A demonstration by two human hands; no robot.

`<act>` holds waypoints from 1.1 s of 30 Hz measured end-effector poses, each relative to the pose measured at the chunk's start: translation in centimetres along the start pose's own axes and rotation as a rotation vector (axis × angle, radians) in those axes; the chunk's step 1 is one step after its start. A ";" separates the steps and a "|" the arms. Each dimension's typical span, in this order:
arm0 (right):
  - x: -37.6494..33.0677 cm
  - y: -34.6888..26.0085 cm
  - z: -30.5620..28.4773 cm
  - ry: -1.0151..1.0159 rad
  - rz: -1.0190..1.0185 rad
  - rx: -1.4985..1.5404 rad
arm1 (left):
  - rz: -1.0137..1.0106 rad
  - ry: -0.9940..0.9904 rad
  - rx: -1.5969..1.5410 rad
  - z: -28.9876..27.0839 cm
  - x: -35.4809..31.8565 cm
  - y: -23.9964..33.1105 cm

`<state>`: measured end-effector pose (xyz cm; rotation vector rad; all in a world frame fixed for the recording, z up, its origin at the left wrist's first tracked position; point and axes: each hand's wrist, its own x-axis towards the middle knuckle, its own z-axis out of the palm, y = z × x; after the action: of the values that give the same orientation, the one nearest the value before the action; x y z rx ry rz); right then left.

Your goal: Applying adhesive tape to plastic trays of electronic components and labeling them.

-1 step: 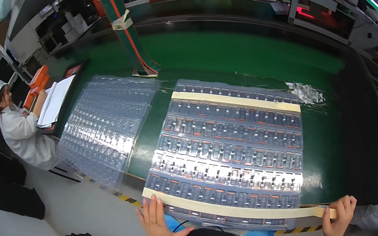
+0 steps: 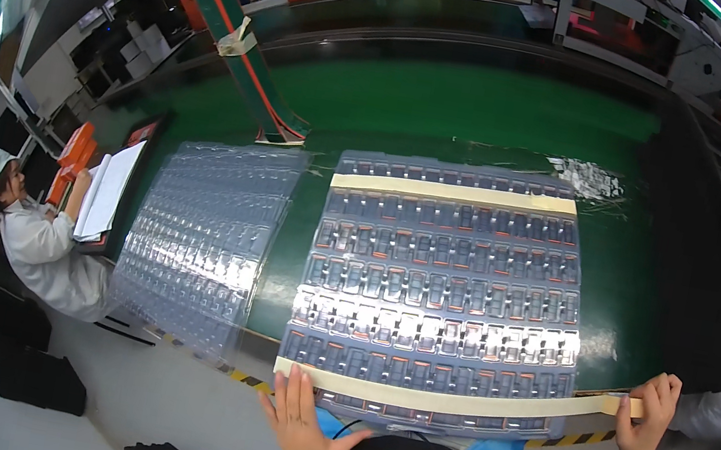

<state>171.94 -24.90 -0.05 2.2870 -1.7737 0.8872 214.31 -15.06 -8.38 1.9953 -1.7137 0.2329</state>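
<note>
Two hands work low in the frame: the left hand (image 2: 302,419) presses open on a tape strip (image 2: 445,400) crossing the tray (image 2: 441,287), the right hand (image 2: 646,420) pinching its end.

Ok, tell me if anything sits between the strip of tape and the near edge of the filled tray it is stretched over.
Nothing visible does. The beige tape strip runs across the near edge of the clear plastic tray of small parts, with the left hand pressing one end and the right hand pinching the other. No other object lies there.
</note>
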 end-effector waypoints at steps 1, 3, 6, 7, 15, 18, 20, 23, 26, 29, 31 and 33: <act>0.1 0.0 0.1 0.007 0.001 -0.014 | -0.061 -0.159 -0.027 -0.5 0.6 -0.1; 0.3 -0.1 0.1 0.007 -0.002 -0.007 | -0.021 -0.166 0.013 -0.5 0.8 -0.9; 0.4 -0.1 0.2 0.017 -0.011 -0.012 | 0.078 -0.157 0.088 -0.2 1.2 -1.8; 0.4 -0.1 0.2 0.025 -0.019 -0.021 | 0.133 -0.139 0.126 -0.1 1.3 -1.8; 0.5 0.0 0.4 0.031 -0.018 0.013 | 0.286 -0.128 0.064 1.3 1.7 2.1; 0.6 0.1 0.3 0.045 -0.032 0.015 | 0.298 -0.147 0.010 1.4 2.1 4.1; 0.5 0.2 0.2 0.054 -0.037 0.014 | 0.354 -0.146 0.026 1.6 2.3 5.0; 0.5 0.4 0.3 0.059 -0.032 0.020 | 0.426 -0.128 0.036 2.0 2.6 6.1; 0.7 0.4 0.4 0.077 -0.034 0.044 | 0.534 -0.171 0.033 1.9 2.8 7.1; 0.8 0.6 0.3 0.070 -0.064 0.052 | 0.625 -0.236 0.024 1.9 3.1 8.3; 0.9 0.6 0.3 0.072 -0.058 0.046 | 0.664 -0.262 0.007 2.0 3.4 9.2; 1.0 0.7 0.2 0.065 -0.051 0.043 | 0.730 -0.277 0.028 2.3 3.9 10.2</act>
<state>171.53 -25.99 0.12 2.2904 -1.6784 0.9875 204.86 -20.49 -6.06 1.3812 -2.5781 0.2267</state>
